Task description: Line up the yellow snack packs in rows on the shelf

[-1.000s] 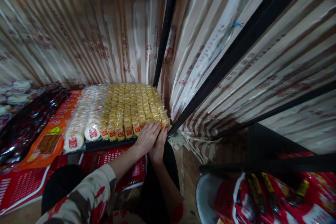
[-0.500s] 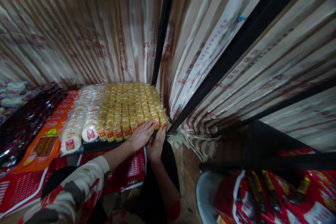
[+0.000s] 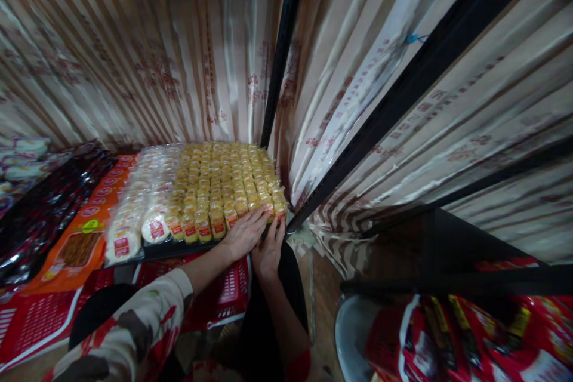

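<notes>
Rows of small yellow wrapped snack packs (image 3: pixel 224 185) with red and white labels stand closely packed on a dark shelf edge (image 3: pixel 156 252). Across the front of the right-hand rows lies my left hand (image 3: pixel 244 234), its fingers stretched out and touching the packs. My right hand (image 3: pixel 267 253) is just beside it, fingers extended upward against the front pack at the right corner. Neither hand is wrapped round a pack. Some fingertips blur into the wrappers.
To the left are white round wrapped packs (image 3: pixel 156 224), an orange snack bag (image 3: pixel 83 245) and dark shiny packets (image 3: pixel 49 209). Red baskets (image 3: pixel 224 289) sit below the shelf. A black metal post (image 3: pixel 358 146) rises at right before the curtain (image 3: pixel 201 42). Red bags (image 3: pixel 483 334) lie lower right.
The view has shifted slightly. Both hands stay at the front right corner of the yellow packs, with hardly any visible movement.
</notes>
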### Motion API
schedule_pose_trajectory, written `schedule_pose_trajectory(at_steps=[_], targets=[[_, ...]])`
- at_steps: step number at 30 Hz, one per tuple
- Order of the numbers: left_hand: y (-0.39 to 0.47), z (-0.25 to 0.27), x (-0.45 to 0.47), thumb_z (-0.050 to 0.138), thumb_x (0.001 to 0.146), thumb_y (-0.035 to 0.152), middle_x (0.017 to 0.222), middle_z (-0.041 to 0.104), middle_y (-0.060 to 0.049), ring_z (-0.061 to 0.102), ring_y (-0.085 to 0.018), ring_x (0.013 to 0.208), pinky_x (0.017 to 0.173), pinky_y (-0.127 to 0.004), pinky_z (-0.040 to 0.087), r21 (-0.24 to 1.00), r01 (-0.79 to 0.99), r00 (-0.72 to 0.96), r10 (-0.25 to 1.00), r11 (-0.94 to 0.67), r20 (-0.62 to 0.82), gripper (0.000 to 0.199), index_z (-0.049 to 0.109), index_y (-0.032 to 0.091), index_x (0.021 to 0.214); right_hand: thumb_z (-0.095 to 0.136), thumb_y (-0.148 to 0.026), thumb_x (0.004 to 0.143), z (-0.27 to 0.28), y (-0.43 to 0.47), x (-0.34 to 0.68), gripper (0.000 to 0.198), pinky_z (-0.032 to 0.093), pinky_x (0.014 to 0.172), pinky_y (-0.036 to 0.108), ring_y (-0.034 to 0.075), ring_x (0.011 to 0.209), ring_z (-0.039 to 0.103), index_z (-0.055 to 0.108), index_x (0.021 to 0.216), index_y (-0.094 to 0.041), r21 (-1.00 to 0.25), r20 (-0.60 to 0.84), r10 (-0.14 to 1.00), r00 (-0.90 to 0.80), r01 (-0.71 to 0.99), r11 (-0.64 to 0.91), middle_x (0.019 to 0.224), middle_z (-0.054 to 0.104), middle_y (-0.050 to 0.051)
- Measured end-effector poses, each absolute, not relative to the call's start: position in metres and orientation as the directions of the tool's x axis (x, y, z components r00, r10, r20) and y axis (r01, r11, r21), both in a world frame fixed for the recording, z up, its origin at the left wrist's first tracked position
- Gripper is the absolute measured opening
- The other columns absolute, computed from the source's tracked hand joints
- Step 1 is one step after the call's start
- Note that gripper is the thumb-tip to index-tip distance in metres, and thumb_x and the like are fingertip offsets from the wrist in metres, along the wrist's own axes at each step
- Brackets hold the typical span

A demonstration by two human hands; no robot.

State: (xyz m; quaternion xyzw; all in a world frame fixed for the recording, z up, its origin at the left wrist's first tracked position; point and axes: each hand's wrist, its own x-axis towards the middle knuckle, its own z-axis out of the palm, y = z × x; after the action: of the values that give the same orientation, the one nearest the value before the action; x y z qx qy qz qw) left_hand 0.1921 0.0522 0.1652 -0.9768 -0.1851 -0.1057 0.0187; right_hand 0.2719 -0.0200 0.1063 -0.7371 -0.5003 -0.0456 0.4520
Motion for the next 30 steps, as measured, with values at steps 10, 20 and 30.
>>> schedule_pose_trajectory(at_steps=[10,20,30], targets=[[0.046,0.163,0.196,0.034,0.085,0.008,0.139,0.042,-0.014,0.016,-0.023,0.137,0.110,-0.041,0.028,0.074,0.350,0.896,0.356,-0.934,0.266,0.045,0.044,0.009,0.129,0.036,-0.015,0.083,0.109,-0.025,0.279,0.067,0.033,0.104,0.050,0.028,0.137,0.017,0.011,0.144,-0.010,-0.650,0.474,0.727,0.497,0.754,-0.092,0.149,0.013,0.019],[0.029,0.159,0.181,0.034,0.092,0.016,0.137,0.045,-0.012,0.020,-0.023,0.137,0.107,-0.038,0.032,0.032,0.365,0.860,0.349,-0.931,0.372,0.032,0.052,0.010,0.118,0.041,-0.030,0.086,0.103,-0.034,0.278,0.068,0.029,0.104,0.057,0.034,0.138,0.008,0.012,0.143,-0.007,-0.637,0.491,0.775,0.398,0.771,0.007,0.150,0.000,0.022],[-0.049,0.097,0.102,0.053,0.082,0.014,0.114,0.060,-0.014,0.046,-0.023,0.119,0.102,-0.036,0.040,0.419,0.444,0.760,0.581,-0.792,0.293,0.024,0.059,0.009,0.105,0.039,-0.018,0.085,0.083,-0.096,0.210,0.051,0.034,0.105,0.049,0.024,0.128,0.038,0.035,0.136,-0.019,-0.736,0.344,0.928,0.143,0.655,0.172,0.137,0.038,0.014]])
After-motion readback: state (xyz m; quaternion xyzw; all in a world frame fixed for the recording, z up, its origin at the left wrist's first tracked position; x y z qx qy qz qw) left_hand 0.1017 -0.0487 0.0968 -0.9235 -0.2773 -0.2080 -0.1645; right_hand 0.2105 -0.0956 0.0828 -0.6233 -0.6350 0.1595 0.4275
